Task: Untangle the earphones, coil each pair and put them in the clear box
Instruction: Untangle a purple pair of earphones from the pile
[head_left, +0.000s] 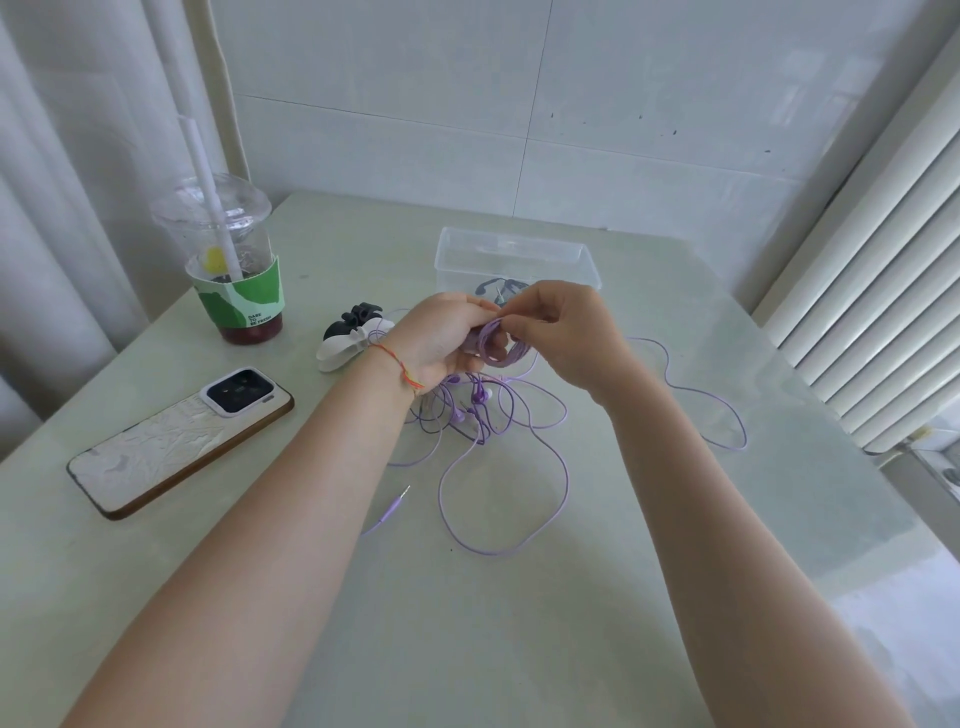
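Left hand (441, 332) gripping a coiled bundle of lilac earphone cord (496, 345), right hand (558, 332) pinching the cord at the coil, tangled purple earphones (478, 410) on the pale bench (467, 623), clear plastic box (514, 257) behind, white phone (179, 441) and lidded plastic drink cup (228, 260) at left

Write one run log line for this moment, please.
step: coiling | left hand: holds purple coil | right hand: pinches cable | clear box: one pair inside

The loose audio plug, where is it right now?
Head view: the audio plug lies on the table near the left forearm, left of the big purple cable loop.
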